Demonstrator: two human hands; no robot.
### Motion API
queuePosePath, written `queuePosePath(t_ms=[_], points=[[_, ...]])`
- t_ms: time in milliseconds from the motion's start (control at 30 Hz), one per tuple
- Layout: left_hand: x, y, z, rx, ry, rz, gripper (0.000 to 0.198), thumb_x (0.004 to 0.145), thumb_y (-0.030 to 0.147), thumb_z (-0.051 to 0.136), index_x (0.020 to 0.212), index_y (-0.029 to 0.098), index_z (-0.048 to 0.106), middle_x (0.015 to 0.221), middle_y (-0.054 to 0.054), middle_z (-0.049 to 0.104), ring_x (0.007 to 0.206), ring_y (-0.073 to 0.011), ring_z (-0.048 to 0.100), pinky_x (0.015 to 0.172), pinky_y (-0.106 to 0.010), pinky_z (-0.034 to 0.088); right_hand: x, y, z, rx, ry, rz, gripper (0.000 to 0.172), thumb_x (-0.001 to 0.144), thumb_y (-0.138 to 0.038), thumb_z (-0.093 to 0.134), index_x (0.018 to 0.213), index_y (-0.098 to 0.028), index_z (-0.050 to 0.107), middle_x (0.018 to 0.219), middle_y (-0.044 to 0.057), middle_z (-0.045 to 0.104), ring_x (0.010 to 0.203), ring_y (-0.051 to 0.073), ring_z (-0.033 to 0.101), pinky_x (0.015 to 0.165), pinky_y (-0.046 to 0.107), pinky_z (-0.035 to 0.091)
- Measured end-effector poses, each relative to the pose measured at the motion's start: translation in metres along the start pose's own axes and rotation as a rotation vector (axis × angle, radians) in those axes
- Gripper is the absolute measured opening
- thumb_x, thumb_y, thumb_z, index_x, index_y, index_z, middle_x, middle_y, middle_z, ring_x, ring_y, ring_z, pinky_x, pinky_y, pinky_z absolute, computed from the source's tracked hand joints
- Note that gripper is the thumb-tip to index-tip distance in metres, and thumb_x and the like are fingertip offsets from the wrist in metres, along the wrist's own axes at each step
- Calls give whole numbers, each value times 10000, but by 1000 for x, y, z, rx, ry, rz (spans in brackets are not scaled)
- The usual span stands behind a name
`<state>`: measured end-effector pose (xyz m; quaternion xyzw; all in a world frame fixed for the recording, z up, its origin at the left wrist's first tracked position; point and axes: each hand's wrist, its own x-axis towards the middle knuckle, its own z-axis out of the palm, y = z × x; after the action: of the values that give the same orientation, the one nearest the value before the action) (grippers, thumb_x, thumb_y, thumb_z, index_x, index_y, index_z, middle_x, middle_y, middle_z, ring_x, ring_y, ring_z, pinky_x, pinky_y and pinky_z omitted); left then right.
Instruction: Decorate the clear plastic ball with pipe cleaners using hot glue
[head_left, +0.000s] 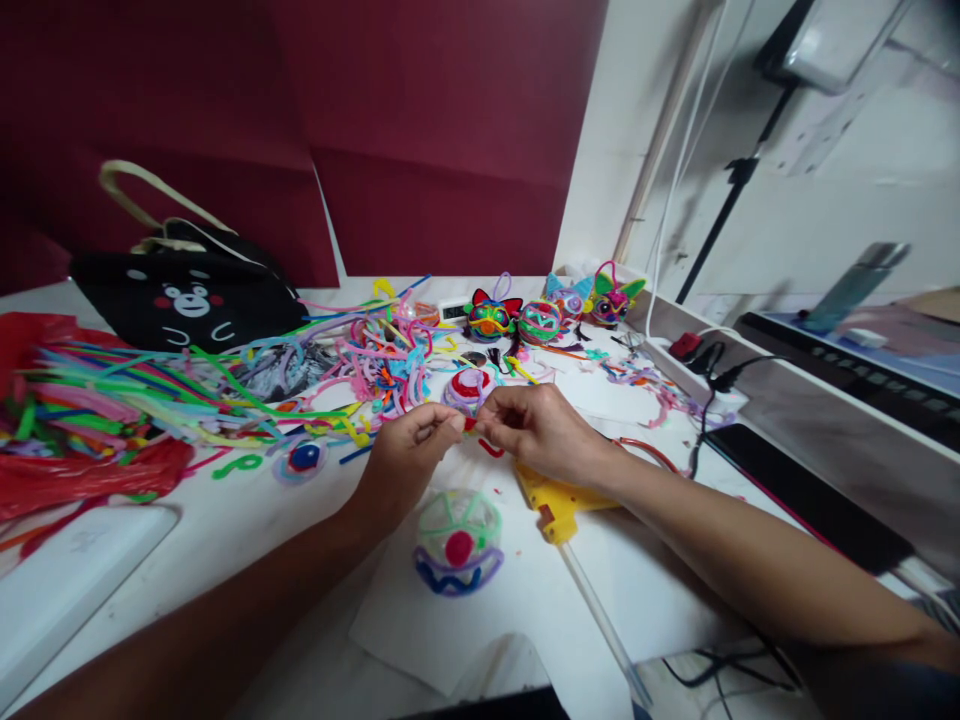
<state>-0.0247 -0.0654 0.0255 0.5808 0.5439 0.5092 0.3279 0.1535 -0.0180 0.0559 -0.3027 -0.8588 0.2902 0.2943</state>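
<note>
Over the middle of the table, my left hand (420,445) and my right hand (532,425) meet with fingertips pinched on a short red pipe cleaner piece (470,424). Both hands are closed, and much of the piece is hidden by the fingers. Below them, a clear ball (459,540) rests on white paper, decorated with pale green strips, a red round nose and a purple and blue wavy mouth. Beside my right hand lies a small curved red piece (491,449). A yellow glue gun (559,500) with a clear glue stick lies under my right wrist.
Loose colourful pipe cleaners (382,360) cover the left and back, some in a red plastic bag (90,475). Finished decorated balls (493,316) stand behind. A black bag (187,290) is back left; a phone (810,490) and power strip (694,375) are right.
</note>
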Motion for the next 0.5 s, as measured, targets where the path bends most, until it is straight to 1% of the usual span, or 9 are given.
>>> queuePosePath(t_ms=[100, 167, 233, 400, 500], points=[[3, 0, -6, 172, 5, 149, 169, 853, 346, 581, 846, 195, 656, 698, 30, 596, 597, -117, 495, 571, -237, 377, 1, 1, -2, -62, -26, -28, 92, 825, -93, 558, 788, -132, 632, 654, -18, 603, 575, 81, 493, 584, 197, 343], [3, 2, -9, 315, -10, 268, 161, 868, 324, 574, 848, 191, 662, 765, 12, 627, 664, -130, 540, 636, -247, 403, 1, -1, -2, -106, -34, -51, 106, 819, -66, 551, 802, -129, 634, 691, -5, 621, 604, 88, 510, 601, 201, 347], [3, 3, -10, 420, -43, 362, 168, 884, 307, 560, 841, 182, 662, 790, -1, 637, 700, -140, 565, 668, -253, 413, 0, -3, -3, -150, -36, -65, 110, 819, -57, 552, 818, -127, 638, 717, 6, 626, 623, 95, 514, 608, 203, 350], [4, 1, -11, 535, -95, 492, 176, 905, 275, 529, 843, 160, 648, 770, -10, 621, 689, -140, 574, 654, -247, 420, -1, -6, -3, -213, -45, -102, 99, 838, -72, 567, 855, -120, 651, 761, 23, 634, 648, 102, 520, 619, 203, 360], [4, 1, -11, 543, -103, 513, 179, 903, 264, 524, 818, 156, 638, 730, 0, 603, 663, -132, 557, 641, -242, 410, -1, -6, -3, -207, -34, -125, 87, 833, -70, 580, 851, -113, 653, 737, 14, 625, 627, 93, 512, 607, 196, 361]])
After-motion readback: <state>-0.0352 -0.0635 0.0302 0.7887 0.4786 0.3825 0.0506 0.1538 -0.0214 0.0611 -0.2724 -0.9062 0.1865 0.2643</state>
